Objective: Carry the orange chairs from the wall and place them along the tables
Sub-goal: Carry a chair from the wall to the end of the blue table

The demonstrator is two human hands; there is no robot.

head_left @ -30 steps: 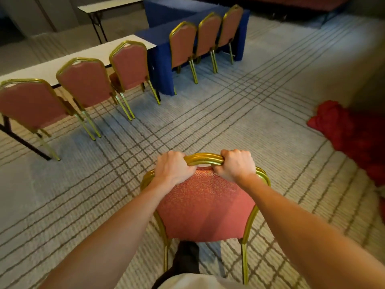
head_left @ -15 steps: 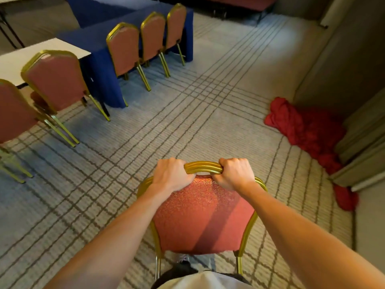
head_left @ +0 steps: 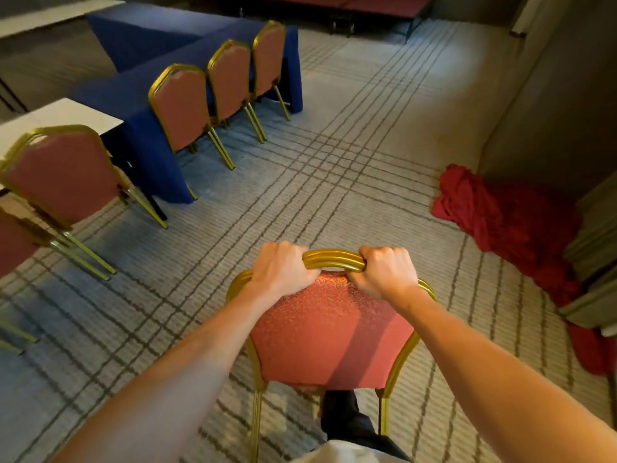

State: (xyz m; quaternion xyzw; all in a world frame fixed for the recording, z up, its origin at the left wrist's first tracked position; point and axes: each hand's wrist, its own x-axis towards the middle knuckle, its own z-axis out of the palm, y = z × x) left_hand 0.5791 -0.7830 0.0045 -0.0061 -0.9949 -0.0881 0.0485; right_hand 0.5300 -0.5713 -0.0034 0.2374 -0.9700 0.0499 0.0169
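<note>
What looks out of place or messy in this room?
A red cloth lies crumpled in a heap on the carpet by the right-hand wall, unlike the blue tablecloth draped in place. The chairs beside it stand upright.

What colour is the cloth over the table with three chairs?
Blue; the tablecloth shows best in the head view.

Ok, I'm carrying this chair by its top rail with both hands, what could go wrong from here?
1. The red cloth heaped on the carpet to the right could snag a foot or a chair leg if you drift that way.
2. The carried chair, gripped by the left hand and right hand, hides the carpet just ahead, so a step could be misjudged.
3. Swinging left, its legs might knock the chair at the white table.
</note>
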